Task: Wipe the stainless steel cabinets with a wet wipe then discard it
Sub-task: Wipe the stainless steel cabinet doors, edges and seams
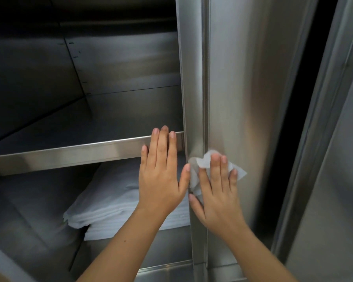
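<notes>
Head view | right hand (216, 190), fingers straight and close together, presses wet wipe (204, 162) on cabinet door panel (238, 98), lower centre | left hand (161, 169), fingers slightly spread, rests on shelf edge (69, 153) | wiping under way, I judge; discarding not done.

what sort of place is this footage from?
Probably a commercial or institutional storeroom, maybe a linen cupboard: an all-steel cabinet with a steel shelf, folded white cloths stacked beneath it, and the right hand pressing a wipe to the steel.
</notes>
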Tool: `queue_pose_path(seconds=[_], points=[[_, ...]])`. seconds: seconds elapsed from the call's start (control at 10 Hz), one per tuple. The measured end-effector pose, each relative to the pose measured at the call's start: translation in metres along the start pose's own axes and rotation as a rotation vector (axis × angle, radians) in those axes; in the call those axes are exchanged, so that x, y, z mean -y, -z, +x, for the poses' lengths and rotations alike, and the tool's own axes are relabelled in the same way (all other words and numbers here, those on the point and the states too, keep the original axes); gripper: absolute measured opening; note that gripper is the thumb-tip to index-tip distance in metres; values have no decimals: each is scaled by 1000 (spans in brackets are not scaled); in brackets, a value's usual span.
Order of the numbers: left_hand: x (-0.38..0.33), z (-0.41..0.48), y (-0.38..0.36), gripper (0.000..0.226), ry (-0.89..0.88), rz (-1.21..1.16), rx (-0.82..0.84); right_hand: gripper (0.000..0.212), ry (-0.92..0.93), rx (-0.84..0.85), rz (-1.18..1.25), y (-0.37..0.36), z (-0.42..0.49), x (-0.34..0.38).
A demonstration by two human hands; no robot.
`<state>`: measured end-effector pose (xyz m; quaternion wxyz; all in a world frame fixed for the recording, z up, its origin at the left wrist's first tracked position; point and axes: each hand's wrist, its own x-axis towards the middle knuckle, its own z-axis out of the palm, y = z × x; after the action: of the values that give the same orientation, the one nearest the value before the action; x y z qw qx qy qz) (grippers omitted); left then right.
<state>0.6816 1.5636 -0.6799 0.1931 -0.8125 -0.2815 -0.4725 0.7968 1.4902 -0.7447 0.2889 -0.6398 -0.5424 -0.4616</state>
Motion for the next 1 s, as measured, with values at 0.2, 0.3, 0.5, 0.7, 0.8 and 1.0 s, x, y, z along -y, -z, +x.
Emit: queue_pose_path(seconds=[0.2, 0.3, 0.5, 0.7, 0.8, 1.0], points=[[0, 1, 3, 57, 6, -31, -31, 68, -34, -80, -22, 1, 32, -5], [1, 1, 4, 56, -9, -15, -38, 73, -52, -89, -38, -7, 17, 1], [-2, -1, 2, 59, 5, -55, -48, 70, -55, -51, -37, -25, -25, 8], [-5, 0, 2, 61, 5, -49, -57, 66, -67, -30, -42, -38, -63, 17], [-6, -1, 0, 62, -5, -11, -59, 65, -83, -17, -52, -44, -79, 21], [-5, -2, -1, 62, -20, 22, -65, 61, -124, 26, -55, -58, -115, 29]])
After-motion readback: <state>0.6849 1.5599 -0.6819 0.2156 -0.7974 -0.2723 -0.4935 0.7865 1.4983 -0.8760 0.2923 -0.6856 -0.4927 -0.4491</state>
